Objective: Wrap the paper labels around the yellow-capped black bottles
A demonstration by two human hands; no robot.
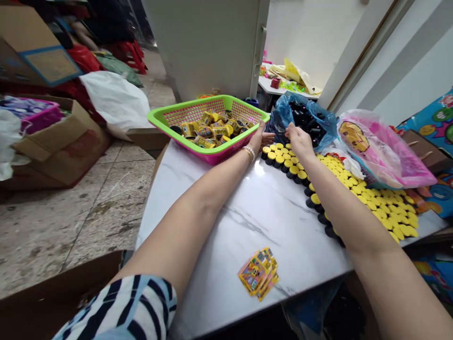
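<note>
Left hand (259, 138) lies open, fingers apart, at the far edge of a white marble table (247, 226), against a green plastic basket (160, 118) of yellow-labelled tubs (208, 130); right hand (300, 142), fingers bunched, touches a blue plastic bag (327, 118) at that edge, any grip impossible to tell; black jars with yellow lids (375, 208) stand in rows on the table

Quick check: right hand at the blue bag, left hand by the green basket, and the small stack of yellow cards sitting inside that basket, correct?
No: the yellow cards lie on the marble table, not in the basket, as the head view shows. The right hand at the blue bag and the left hand by the green basket stand as you said.
</note>
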